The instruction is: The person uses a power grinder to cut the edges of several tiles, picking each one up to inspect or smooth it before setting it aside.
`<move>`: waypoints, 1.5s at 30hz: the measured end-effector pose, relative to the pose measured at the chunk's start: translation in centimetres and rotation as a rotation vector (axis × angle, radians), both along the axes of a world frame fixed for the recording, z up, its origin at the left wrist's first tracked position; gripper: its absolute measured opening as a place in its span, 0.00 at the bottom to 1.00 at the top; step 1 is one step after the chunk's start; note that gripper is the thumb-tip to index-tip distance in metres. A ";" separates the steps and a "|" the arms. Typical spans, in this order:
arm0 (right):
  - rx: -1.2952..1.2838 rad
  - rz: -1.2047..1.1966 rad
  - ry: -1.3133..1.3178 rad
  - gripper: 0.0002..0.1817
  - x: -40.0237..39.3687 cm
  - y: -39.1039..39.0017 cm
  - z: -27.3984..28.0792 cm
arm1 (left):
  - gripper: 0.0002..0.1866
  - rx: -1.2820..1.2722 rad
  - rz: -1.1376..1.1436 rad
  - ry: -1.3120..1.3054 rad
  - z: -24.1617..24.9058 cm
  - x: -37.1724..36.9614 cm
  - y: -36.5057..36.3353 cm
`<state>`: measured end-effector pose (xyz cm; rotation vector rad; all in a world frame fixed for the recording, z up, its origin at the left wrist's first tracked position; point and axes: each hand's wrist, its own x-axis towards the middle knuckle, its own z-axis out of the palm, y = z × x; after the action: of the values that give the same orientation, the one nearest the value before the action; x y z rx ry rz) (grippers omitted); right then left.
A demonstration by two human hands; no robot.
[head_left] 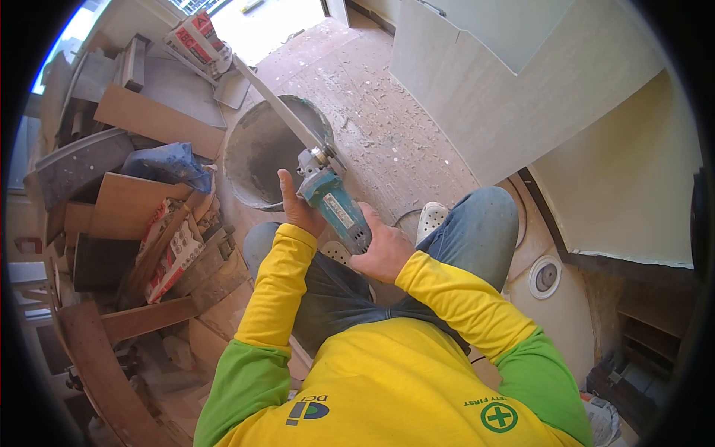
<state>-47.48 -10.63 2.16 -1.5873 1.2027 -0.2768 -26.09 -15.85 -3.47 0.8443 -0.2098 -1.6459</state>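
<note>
A teal angle grinder [337,208] lies between my two hands, its metal gear head pointing away from me. My right hand [386,247] wraps around the rear of its body, near the vents. Against the left side of the body my left hand [300,208] supports it, thumb raised and the other fingers hidden underneath. A disc edge shows partly at the grinder's head, close over the rim of a large grey bucket [249,156]. Across the bucket's mouth runs a long flat strip [279,108], its near end overlapping the grinder's head in this view.
To the left are piled boards [153,119], a blue plastic bag [167,165] and printed sacks [175,249]. Another red-and-white sack [195,43] stands at the strip's far end. Debris litters the floor [387,112]. Large pale panels [506,97] stand at right, near a round drain-like fitting [545,277].
</note>
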 end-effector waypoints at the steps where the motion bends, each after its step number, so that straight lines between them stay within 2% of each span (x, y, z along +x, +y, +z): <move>1: 0.000 -0.001 0.000 0.54 0.1 -0.1 0.0 | 0.56 -0.006 -0.003 0.006 0.0 0.0 0.0; 16: 0.018 0.021 0.051 0.55 0.4 -0.8 0.3 | 0.50 -0.045 -0.001 -0.002 -0.6 0.0 0.0; 45: 0.029 0.014 0.031 0.55 0.2 -0.2 0.1 | 0.46 -0.042 -0.040 -0.026 -0.6 0.1 -0.1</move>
<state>-47.33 -10.84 2.25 -1.5792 1.2139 -0.2258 -25.98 -15.97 -4.12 0.8348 -0.2796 -1.6626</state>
